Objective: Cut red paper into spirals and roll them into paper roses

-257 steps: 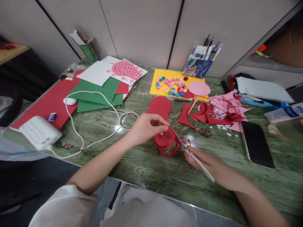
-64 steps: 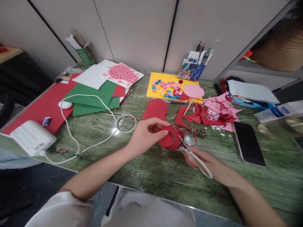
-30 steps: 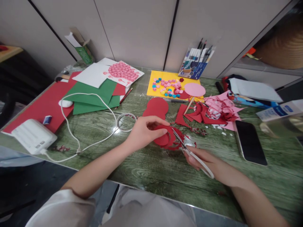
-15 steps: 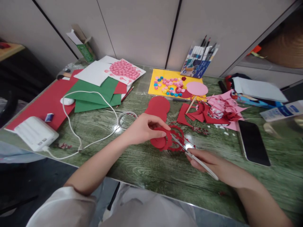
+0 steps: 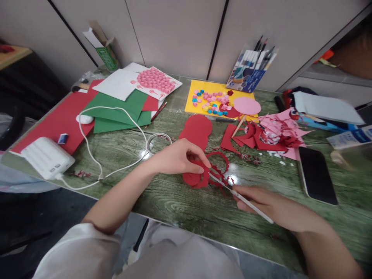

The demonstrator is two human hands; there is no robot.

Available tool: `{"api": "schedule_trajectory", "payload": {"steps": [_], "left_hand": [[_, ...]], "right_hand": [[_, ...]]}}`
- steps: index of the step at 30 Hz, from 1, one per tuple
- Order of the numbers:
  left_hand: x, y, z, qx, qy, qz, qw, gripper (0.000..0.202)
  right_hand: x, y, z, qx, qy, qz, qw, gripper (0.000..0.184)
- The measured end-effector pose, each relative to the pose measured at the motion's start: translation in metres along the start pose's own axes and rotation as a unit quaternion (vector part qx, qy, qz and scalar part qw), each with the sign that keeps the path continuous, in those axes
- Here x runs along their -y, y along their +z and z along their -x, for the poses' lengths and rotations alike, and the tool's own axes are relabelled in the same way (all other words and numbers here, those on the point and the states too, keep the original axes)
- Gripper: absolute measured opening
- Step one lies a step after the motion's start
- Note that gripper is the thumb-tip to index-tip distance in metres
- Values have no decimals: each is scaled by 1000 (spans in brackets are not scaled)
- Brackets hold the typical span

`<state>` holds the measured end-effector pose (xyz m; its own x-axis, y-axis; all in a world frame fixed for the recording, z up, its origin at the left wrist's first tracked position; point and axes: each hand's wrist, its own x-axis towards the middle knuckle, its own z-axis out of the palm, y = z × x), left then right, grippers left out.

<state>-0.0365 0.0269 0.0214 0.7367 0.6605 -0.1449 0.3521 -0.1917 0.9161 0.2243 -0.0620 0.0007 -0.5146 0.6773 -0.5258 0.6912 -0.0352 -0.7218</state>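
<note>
Above the table's near middle, my left hand (image 5: 181, 157) pinches a piece of red paper (image 5: 204, 179) with a scalloped edge between thumb and fingers. From the right, my right hand (image 5: 255, 197) grips white-handled scissors (image 5: 252, 206), seen nearly edge-on. Their blades reach the paper's edge near my left fingertips; how far they are parted I cannot tell. A curly red paper offcut (image 5: 222, 155) lies just beyond the blades. Round red paper pieces (image 5: 198, 128) rest behind my left hand, which partly hides them.
A white power bank (image 5: 48, 157) with a looping cable (image 5: 122, 169) lies left, near green sheets (image 5: 128, 104). Yellow card (image 5: 190, 102) carries small coloured pieces. Pink and red scraps (image 5: 277, 130) and a phone (image 5: 317, 174) lie right. Pens stand in a packet (image 5: 251, 71) at the wall.
The view has shifted slightly. The red paper has turned a little in my left hand, and the scissors have moved slightly along its edge.
</note>
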Motion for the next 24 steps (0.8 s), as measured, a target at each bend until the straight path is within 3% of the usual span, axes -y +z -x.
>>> {"api": "schedule_trajectory", "payload": {"steps": [24], "left_hand": [[5,3,-3,17,-24,-4,1000,20]], "right_hand": [[-3,2,3,15,18,24,999,30]]}}
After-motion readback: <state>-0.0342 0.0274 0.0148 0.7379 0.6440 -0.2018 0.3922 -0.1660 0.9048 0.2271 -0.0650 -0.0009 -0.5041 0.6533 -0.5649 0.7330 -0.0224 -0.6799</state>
